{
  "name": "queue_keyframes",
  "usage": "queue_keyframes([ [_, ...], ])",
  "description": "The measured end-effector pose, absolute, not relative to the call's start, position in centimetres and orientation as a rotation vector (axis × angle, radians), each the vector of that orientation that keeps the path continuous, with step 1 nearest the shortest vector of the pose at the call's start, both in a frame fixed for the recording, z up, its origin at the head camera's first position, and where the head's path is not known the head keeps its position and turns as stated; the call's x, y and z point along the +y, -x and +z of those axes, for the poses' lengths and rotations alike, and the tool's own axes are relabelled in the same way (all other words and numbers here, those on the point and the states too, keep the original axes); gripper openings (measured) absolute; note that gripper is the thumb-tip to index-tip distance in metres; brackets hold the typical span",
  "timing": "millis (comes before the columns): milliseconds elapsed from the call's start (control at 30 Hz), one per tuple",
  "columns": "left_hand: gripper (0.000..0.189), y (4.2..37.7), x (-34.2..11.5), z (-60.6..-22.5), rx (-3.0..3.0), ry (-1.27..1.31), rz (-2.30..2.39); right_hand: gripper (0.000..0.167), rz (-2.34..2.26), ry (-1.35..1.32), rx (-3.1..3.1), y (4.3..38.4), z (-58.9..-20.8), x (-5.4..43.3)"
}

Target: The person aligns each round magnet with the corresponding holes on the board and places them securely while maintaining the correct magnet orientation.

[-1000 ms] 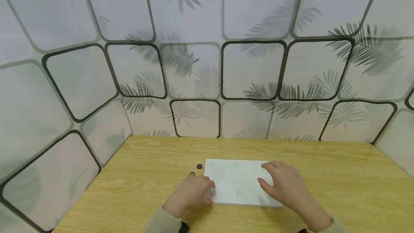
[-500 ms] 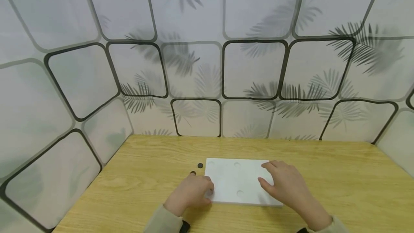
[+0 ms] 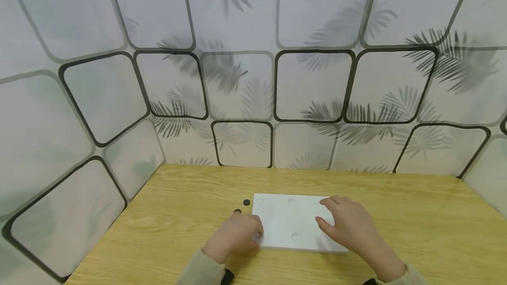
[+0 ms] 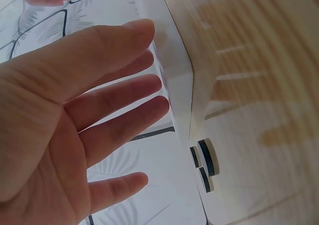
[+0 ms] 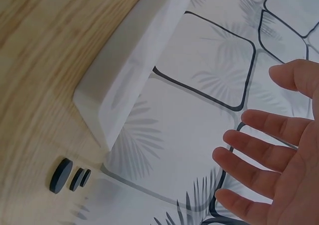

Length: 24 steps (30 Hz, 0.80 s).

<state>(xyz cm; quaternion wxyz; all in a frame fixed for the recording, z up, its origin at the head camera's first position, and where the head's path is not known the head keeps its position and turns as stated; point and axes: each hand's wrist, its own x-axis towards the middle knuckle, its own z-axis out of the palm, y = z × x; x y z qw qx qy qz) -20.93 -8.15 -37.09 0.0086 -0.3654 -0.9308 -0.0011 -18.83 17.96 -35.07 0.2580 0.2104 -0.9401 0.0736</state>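
Observation:
A white rectangular board point(image 3: 277, 219) with shallow round recesses lies on the table. At its front left corner is my left hand point(image 3: 233, 235), its fingertips low over the surface. In the left wrist view the thumb point(image 4: 119, 38) and fingers point(image 4: 134, 93) are spread near the board's edge, with no object visible between them; contact is hard to tell. Over the board's right end hovers my right hand point(image 3: 348, 223), fingers loosely spread and holding nothing. Beyond my left hand lie black discs point(image 3: 246, 202). The right wrist view shows a larger disc point(image 5: 61, 175) beside two thinner-looking ones point(image 5: 79, 179).
The wooden table point(image 3: 416, 219) extends on both sides of the board. A pale curtain point(image 3: 245, 91) with dark rounded squares and leaf prints hangs along the back and left. Both wrists wear dark bands below light sleeves point(image 3: 202, 269).
My left fingertips have dipped slightly at the board's left end. The right hand keeps its place above the board. The head view has shifted a little.

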Motion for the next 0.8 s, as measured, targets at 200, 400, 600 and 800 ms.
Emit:
queue_keyframes([
  [200,0.015,20.9,-8.2,-37.1,-2.892,1.157,0.000,0.030,0.202,-0.572,-2.571,19.0,-35.1,18.0],
  [400,0.011,21.0,-8.2,-37.1,-2.891,1.158,-0.008,0.030,0.237,-0.560,-2.596,19.1,-35.2,18.5],
  [600,0.010,21.0,-8.2,-37.1,-2.889,1.155,-0.011,0.029,0.249,-0.556,-2.616,19.3,-35.3,19.0],
  [800,0.010,20.9,-8.2,-37.1,-2.897,1.156,-0.008,0.029,0.265,-0.567,-2.652,19.2,-35.3,19.7],
])
